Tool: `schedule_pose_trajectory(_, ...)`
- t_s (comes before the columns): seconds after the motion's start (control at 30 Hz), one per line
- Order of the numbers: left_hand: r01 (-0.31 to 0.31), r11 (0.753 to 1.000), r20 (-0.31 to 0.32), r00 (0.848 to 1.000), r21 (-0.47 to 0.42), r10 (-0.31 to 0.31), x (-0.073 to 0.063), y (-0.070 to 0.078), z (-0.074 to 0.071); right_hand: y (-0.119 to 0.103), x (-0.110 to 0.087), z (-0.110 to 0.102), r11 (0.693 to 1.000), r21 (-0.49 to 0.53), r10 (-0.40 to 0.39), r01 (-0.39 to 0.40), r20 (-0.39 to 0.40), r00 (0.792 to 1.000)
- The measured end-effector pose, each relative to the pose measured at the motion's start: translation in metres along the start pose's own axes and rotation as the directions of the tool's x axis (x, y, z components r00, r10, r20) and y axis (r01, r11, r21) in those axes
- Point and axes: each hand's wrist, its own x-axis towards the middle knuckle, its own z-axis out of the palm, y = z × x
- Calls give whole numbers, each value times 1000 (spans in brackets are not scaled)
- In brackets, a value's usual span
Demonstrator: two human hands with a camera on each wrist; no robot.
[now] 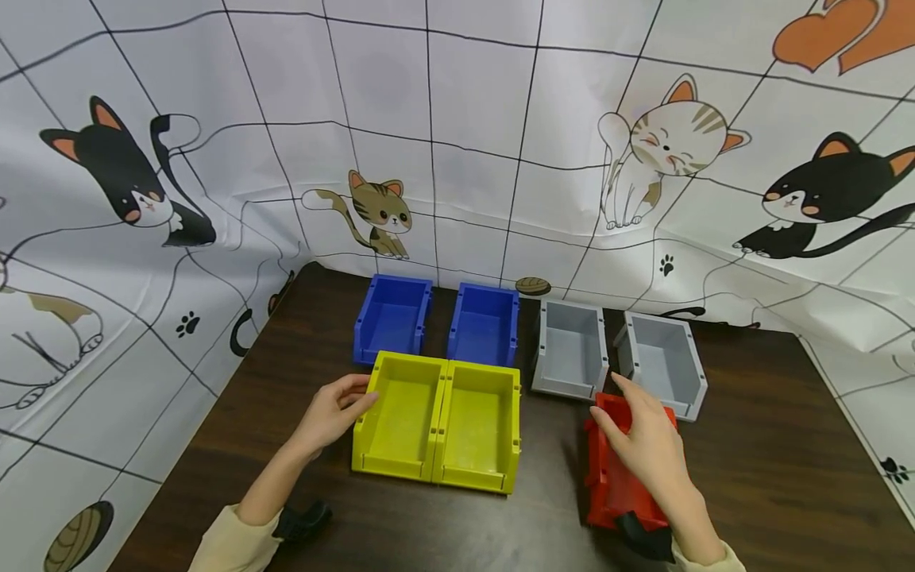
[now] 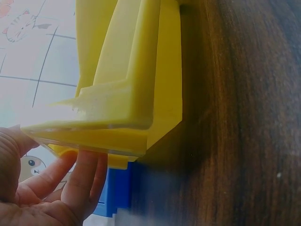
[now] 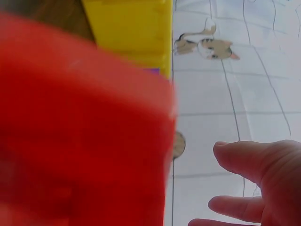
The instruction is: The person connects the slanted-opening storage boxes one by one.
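Observation:
Two yellow storage bins, the left one (image 1: 400,409) and the right one (image 1: 477,421), stand side by side in the middle of the table. My left hand (image 1: 334,413) is at the left bin's outer wall, thumb over the rim and fingers outside it. In the left wrist view those fingers (image 2: 82,181) are against the yellow wall (image 2: 108,110). A red bin (image 1: 618,477) lies to the right, partly hidden under my right hand (image 1: 646,441). That hand hovers with thumb and fingers spread, apart from the red wall (image 3: 89,136) in the right wrist view.
Behind the yellow bins stand two blue bins (image 1: 395,318) (image 1: 484,322). Two grey bins (image 1: 572,349) (image 1: 661,365) are further right, near the red one. A white cloth with cat drawings (image 1: 472,103) hangs behind the dark wooden table (image 1: 772,445).

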Motion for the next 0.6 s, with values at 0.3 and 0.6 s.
schedule_pose_trajectory(0.3,1,1000,1,1000,7,-1,1,-3,0,29,-24,-7,998,-42,46,-47,-28,999)
schedule_pose_trajectory(0.6,12,1000,-8,1000,17,-12,2,-3,0,52,-42,-6,997,-15,71,-74,-153,986)
